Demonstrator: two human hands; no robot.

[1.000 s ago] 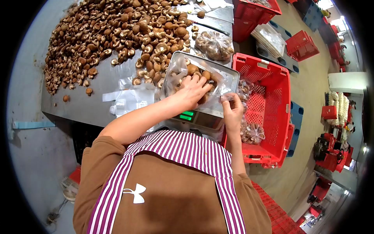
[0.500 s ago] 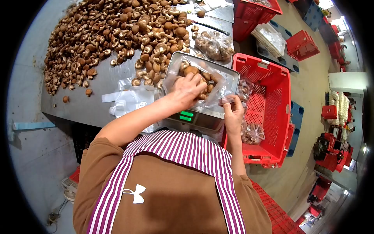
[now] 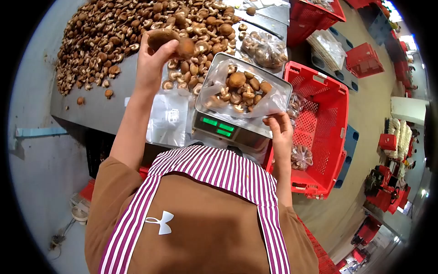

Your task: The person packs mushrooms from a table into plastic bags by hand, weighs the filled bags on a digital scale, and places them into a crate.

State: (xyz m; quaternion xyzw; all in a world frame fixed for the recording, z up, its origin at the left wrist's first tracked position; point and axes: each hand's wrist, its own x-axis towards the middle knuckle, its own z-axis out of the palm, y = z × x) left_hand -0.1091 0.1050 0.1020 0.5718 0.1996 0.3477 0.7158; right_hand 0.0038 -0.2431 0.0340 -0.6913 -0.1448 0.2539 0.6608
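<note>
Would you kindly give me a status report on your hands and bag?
Left hand holding mushrooms. Right hand by edge of bag. Bag open on scale, more mushrooms inside; nothing over its mouth.

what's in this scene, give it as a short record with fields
left hand: raised, gripping brown shiitake mushrooms
right hand: by the bag's near edge, grip unclear
plastic bag: open on the scale, part-filled with shiitake
digital scale: green display lit
table: loose shiitake heap
red crate: right of scale, holding bagged shiitake

Brown top, purple-and-white striped apron [image 3: 219, 171].
</note>
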